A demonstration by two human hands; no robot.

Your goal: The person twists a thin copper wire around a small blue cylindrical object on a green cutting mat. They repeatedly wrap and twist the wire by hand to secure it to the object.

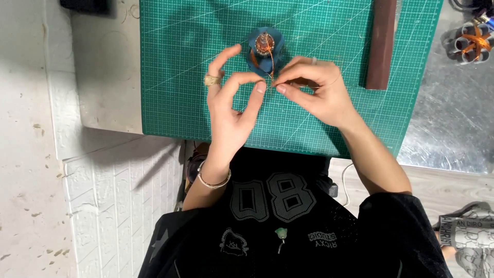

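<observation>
A green cutting mat (pixel 175 77) with a white grid lies on a grey work table, and a dark brown strip (pixel 382 44) rests at its right side. Near the mat's top edge stands a small blue spool-like piece (pixel 265 49) with copper wire wound at its centre. A thin copper wire (pixel 270 69) runs down from it to the fingers. The left hand (pixel 231 110) and the right hand (pixel 319 90) meet just below the piece; each pinches the wire between thumb and forefinger, other fingers loosely curled, probably to keep the fine strand tight and under control.
</observation>
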